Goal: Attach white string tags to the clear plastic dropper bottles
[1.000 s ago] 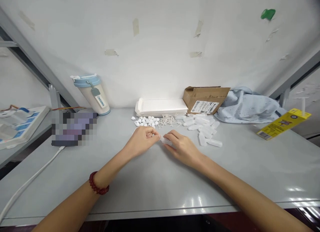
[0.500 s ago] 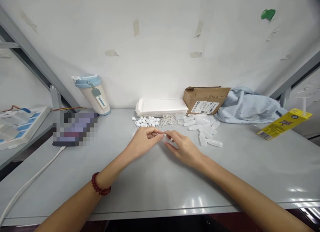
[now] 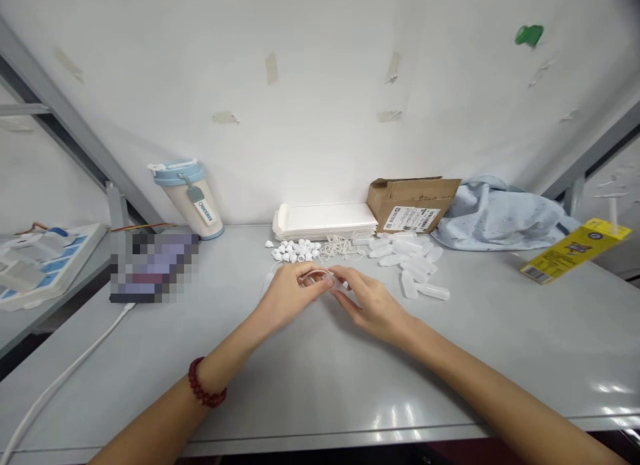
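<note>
My left hand point(image 3: 290, 295) and my right hand point(image 3: 369, 301) meet at the middle of the grey table point(image 3: 320, 378), fingertips pinched together on a small clear plastic vial point(image 3: 334, 283) with a thin white string looped at it. Just behind lie a heap of small white caps point(image 3: 295, 249), a tangle of white strings point(image 3: 340, 247) and several clear vials point(image 3: 413, 265). A red bead bracelet point(image 3: 205, 387) is on my left wrist.
A stack of white trays point(image 3: 325, 219), an open cardboard box point(image 3: 411, 203) and a pale blue cloth point(image 3: 495, 215) line the back wall. A blue-lidded tumbler point(image 3: 189, 198) stands at the left, a yellow box point(image 3: 570, 250) at the right. A white cable point(image 3: 65, 375) runs along the left.
Both hands have drawn a little closer together and toward me, still working the vial between the fingertips. The view has tilted slightly down.
</note>
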The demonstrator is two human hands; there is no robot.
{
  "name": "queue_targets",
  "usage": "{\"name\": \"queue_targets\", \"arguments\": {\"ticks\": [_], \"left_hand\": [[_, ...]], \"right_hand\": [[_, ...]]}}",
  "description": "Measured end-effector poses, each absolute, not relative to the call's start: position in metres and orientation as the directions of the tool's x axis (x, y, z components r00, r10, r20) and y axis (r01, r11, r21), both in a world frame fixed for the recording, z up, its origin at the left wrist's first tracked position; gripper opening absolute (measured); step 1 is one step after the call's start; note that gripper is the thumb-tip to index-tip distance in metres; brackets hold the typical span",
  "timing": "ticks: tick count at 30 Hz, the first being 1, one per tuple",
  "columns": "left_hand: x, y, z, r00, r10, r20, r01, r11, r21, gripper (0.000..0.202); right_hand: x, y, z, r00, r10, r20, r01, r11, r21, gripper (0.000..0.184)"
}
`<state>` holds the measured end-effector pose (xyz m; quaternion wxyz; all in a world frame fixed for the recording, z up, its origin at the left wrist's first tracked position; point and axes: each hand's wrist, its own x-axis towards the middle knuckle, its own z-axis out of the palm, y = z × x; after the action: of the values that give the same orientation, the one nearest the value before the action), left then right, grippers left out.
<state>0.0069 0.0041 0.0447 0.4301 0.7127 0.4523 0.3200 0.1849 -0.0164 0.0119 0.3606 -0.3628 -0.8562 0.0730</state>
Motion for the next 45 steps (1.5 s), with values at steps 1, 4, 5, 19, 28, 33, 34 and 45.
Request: {"name": "queue_targets", "arguments": {"ticks": [1, 4, 5, 19, 28, 33, 34, 45], "left_hand": [[0.007, 0.003, 0.045, 0.371, 0.926, 0.064, 0.361, -0.208, 0.909, 0.021], [0.009, 0.001, 0.045, 0.305, 0.951, 0.040, 0.327, -0.144, 0.934, 0.024], [0.010, 0.000, 0.045, 0.285, 0.958, 0.029, 0.309, -0.121, 0.943, 0.025], [0.004, 0.002, 0.038, 0.414, 0.753, 0.511, 0.527, -0.656, 0.540, 0.013], [0.004, 0.004, 0.037, 0.595, 0.612, 0.522, 0.538, -0.785, 0.307, 0.039], [0.002, 0.004, 0.039, 0.581, 0.671, 0.460, 0.613, -0.733, 0.295, 0.038], [0.002, 0.004, 0.040, 0.576, 0.686, 0.445, 0.625, -0.720, 0.302, 0.038], [-0.013, 0.011, 0.045, 0.573, 0.784, 0.238, 0.708, -0.620, 0.339, 0.034]], "right_hand": [[0.185, -0.016, 0.012, -0.480, 0.673, 0.563, 0.569, 0.727, -0.384, 0.034], [0.185, -0.017, 0.013, -0.476, 0.697, 0.537, 0.600, 0.703, -0.381, 0.032], [0.185, -0.017, 0.012, -0.467, 0.706, 0.532, 0.612, 0.693, -0.382, 0.031], [0.178, -0.011, 0.023, -0.313, 0.949, 0.034, -0.097, 0.004, -0.995, 0.031], [0.178, -0.009, 0.021, -0.394, 0.917, -0.057, -0.286, -0.181, -0.941, 0.032], [0.177, -0.009, 0.021, -0.341, 0.940, -0.019, -0.099, -0.056, -0.993, 0.032], [0.178, -0.008, 0.021, -0.336, 0.942, 0.006, -0.051, -0.012, -0.999, 0.033], [0.178, -0.013, 0.014, -0.418, 0.885, 0.204, 0.437, 0.393, -0.809, 0.039]]}}
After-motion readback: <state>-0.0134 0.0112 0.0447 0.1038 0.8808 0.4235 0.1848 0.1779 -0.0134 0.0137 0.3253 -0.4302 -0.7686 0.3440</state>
